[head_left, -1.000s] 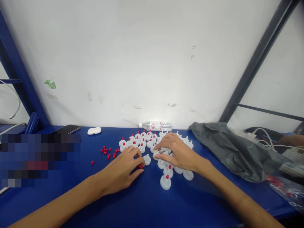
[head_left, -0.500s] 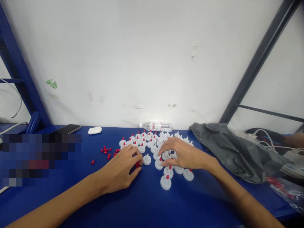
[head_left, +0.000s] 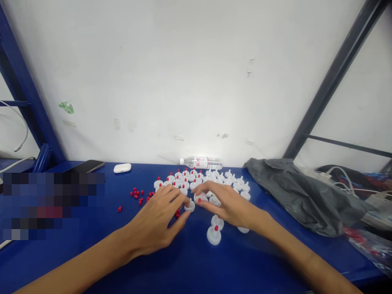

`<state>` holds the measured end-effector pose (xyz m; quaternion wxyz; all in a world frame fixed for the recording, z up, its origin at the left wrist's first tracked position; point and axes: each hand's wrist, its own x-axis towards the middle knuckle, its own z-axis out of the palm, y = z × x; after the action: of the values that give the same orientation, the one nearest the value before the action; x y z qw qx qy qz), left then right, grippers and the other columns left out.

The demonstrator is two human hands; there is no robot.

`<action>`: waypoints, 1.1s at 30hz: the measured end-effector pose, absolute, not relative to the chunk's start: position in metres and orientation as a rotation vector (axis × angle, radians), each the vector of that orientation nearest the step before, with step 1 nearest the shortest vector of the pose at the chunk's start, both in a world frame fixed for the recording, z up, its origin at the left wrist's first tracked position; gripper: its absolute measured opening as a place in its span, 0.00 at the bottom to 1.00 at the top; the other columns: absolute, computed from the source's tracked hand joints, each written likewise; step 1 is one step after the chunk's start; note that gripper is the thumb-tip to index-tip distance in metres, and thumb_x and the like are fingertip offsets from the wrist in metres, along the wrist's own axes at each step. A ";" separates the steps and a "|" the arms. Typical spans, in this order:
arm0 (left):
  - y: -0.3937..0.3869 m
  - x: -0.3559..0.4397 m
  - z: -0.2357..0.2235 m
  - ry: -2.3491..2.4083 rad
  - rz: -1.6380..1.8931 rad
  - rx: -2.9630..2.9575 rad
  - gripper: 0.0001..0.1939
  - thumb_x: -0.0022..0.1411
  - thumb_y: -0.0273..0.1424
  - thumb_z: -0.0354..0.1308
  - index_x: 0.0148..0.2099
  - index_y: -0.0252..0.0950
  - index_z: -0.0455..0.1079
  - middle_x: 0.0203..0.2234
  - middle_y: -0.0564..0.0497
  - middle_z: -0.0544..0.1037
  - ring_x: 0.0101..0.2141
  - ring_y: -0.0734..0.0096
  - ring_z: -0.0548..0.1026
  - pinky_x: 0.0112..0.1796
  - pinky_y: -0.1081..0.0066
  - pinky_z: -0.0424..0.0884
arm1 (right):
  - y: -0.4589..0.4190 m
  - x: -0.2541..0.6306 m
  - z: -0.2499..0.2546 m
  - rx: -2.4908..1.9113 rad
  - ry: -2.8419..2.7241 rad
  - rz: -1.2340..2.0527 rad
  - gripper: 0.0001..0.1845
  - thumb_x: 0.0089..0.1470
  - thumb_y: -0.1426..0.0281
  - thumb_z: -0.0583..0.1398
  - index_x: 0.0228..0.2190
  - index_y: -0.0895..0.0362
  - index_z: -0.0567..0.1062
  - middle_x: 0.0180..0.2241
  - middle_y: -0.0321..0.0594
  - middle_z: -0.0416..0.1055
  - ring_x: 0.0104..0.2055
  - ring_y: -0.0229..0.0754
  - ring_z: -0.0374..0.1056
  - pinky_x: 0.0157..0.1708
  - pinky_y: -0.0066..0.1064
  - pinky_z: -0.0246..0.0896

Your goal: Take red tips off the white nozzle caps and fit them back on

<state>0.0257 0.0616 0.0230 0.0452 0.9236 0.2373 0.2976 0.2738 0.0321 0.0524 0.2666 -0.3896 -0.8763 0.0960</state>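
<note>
On the blue table, my left hand lies palm down. Its fingertips and thumb are closed around a small white disc, and a red cap shows just under the fingers. My right hand reaches in from the right, its fingertips pinching a white disc with a red cap right beside the left fingertips. Behind both hands spreads a cluster of white discs, many with red tips. Two more capped discs sit in front of my right hand.
Loose red caps lie left of the cluster, one farther out. A water bottle lies by the wall, with an earbud case and a phone to its left. A grey bag and cables lie at the right.
My right hand has moved left from over the near discs and now pinches a capped disc. My left fingers have stretched forward onto the white disc beside it.
</note>
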 end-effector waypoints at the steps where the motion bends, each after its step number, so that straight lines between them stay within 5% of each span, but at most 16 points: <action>1: 0.061 0.027 0.022 0.723 0.929 2.837 0.03 0.71 0.31 0.53 0.44 0.41 0.67 0.39 0.51 0.75 0.40 0.60 0.70 0.44 0.58 0.67 | 0.032 0.272 0.050 -1.005 -2.388 0.165 0.14 0.70 0.57 0.56 0.50 0.52 0.70 0.47 0.41 0.77 0.46 0.42 0.75 0.47 0.35 0.70; 5: 0.060 0.031 0.017 0.699 0.959 2.927 0.05 0.71 0.33 0.55 0.40 0.39 0.66 0.34 0.51 0.74 0.36 0.61 0.70 0.37 0.61 0.67 | 0.030 0.265 0.044 -0.766 -2.448 -0.145 0.22 0.67 0.52 0.57 0.48 0.57 0.71 0.37 0.41 0.77 0.37 0.41 0.73 0.40 0.34 0.70; 10: 0.058 0.034 0.017 0.656 0.895 3.083 0.11 0.74 0.28 0.47 0.36 0.38 0.65 0.31 0.51 0.74 0.33 0.62 0.68 0.35 0.61 0.65 | 0.027 0.257 0.045 -0.696 -2.394 -0.319 0.23 0.65 0.52 0.59 0.46 0.59 0.72 0.33 0.39 0.76 0.34 0.40 0.72 0.39 0.33 0.69; 16: 0.056 0.030 0.023 0.762 1.011 2.745 0.20 0.77 0.29 0.39 0.29 0.40 0.57 0.24 0.55 0.68 0.28 0.67 0.66 0.33 0.63 0.64 | 0.051 0.288 0.046 -0.730 -2.458 -0.558 0.11 0.69 0.71 0.58 0.50 0.59 0.74 0.45 0.46 0.79 0.44 0.46 0.74 0.49 0.42 0.67; 19: 0.059 0.024 0.027 0.765 1.020 2.687 0.20 0.77 0.29 0.38 0.28 0.40 0.53 0.23 0.56 0.66 0.27 0.68 0.64 0.32 0.64 0.63 | 0.064 0.314 0.047 -0.966 -2.386 -0.442 0.09 0.68 0.67 0.60 0.48 0.55 0.76 0.45 0.44 0.81 0.46 0.48 0.76 0.52 0.46 0.66; 23: 0.063 0.025 0.027 0.699 0.829 2.907 0.13 0.73 0.28 0.46 0.34 0.40 0.64 0.29 0.53 0.73 0.34 0.63 0.68 0.38 0.61 0.66 | 0.061 0.313 0.053 -1.183 -2.339 -0.073 0.12 0.65 0.58 0.63 0.42 0.52 0.79 0.43 0.41 0.81 0.48 0.48 0.75 0.53 0.44 0.67; 28: 0.062 0.031 0.020 0.719 0.598 3.022 0.07 0.72 0.28 0.51 0.44 0.39 0.71 0.40 0.47 0.75 0.42 0.57 0.70 0.44 0.58 0.69 | 0.045 0.287 0.056 -1.064 -2.537 0.131 0.09 0.63 0.59 0.65 0.37 0.51 0.82 0.54 0.39 0.76 0.59 0.48 0.68 0.59 0.44 0.65; 33: 0.064 0.029 0.018 0.777 0.502 3.004 0.06 0.70 0.28 0.54 0.44 0.39 0.72 0.42 0.46 0.75 0.44 0.56 0.70 0.45 0.57 0.70 | 0.046 0.290 0.056 -1.065 -2.548 0.119 0.09 0.62 0.59 0.66 0.40 0.50 0.82 0.50 0.38 0.78 0.55 0.47 0.70 0.60 0.46 0.63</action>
<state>0.0287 0.0644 0.0179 -0.0007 0.9557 0.2471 0.1597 0.2896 0.0461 0.0555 0.1876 -0.3783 -0.9055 0.0421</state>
